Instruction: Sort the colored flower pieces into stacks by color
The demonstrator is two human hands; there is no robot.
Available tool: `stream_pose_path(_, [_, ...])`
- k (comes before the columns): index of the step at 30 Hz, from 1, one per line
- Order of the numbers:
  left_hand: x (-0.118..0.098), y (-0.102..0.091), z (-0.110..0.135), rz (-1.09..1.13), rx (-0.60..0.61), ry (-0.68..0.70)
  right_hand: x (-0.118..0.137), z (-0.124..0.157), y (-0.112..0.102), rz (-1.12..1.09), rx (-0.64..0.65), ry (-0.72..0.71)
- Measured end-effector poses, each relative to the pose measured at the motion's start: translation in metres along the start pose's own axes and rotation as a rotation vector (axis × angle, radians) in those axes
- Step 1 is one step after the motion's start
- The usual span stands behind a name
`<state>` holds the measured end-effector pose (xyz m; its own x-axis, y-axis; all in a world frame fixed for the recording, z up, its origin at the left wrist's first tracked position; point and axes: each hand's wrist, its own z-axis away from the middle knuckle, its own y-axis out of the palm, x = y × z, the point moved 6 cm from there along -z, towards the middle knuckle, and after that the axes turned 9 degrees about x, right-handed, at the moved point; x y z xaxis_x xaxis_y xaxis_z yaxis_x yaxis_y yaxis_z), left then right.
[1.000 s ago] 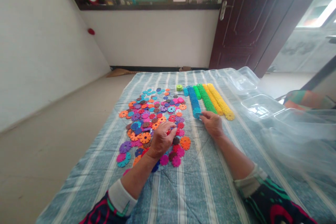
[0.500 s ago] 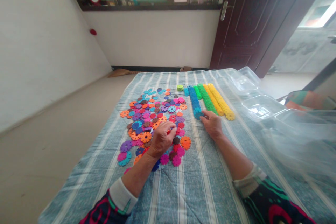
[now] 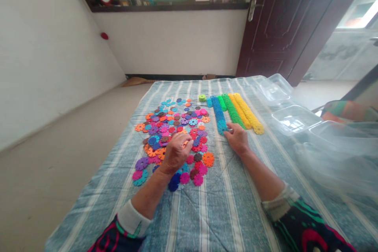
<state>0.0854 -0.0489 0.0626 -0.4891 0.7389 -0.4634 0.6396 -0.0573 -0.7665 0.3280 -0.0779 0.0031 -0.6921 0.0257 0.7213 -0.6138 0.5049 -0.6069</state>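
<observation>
Head view, blue disc row [image 3: 218,114] pointing away, right hand [image 3: 238,138] grip pinching its near end, left hand [image 3: 175,152] grip unclear

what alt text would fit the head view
A person's left hand rests curled on a heap of coloured discs on a striped cloth; the right hand touches the near end of a blue row. A green row and yellow rows lie beside it, clear tubs farther right.
</observation>
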Motion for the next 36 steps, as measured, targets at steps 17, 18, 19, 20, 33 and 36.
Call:
stream_pose_path(17, [-0.006,-0.012,0.018,-0.076,0.674,0.035,0.006,0.005,0.001,0.107,-0.018,-0.097])
stream_pose_path(18, [-0.006,-0.01,0.02,-0.085,0.692,0.044,0.006,0.005,0.0,0.111,-0.023,-0.1])
stream_pose_path(19, [-0.005,-0.007,0.022,-0.092,0.708,0.053,0.007,0.006,0.0,0.112,-0.027,-0.102])
stream_pose_path(20, [-0.005,-0.005,0.023,-0.096,0.716,0.06,0.007,0.006,0.0,0.112,-0.029,-0.105])
stream_pose_path(33, [0.003,-0.001,0.03,-0.135,0.776,0.011,0.011,0.011,-0.004,0.076,-0.043,-0.1])
stream_pose_path(36, [0.002,0.0,0.031,-0.151,0.814,-0.007,0.013,0.012,-0.006,0.086,-0.048,-0.103])
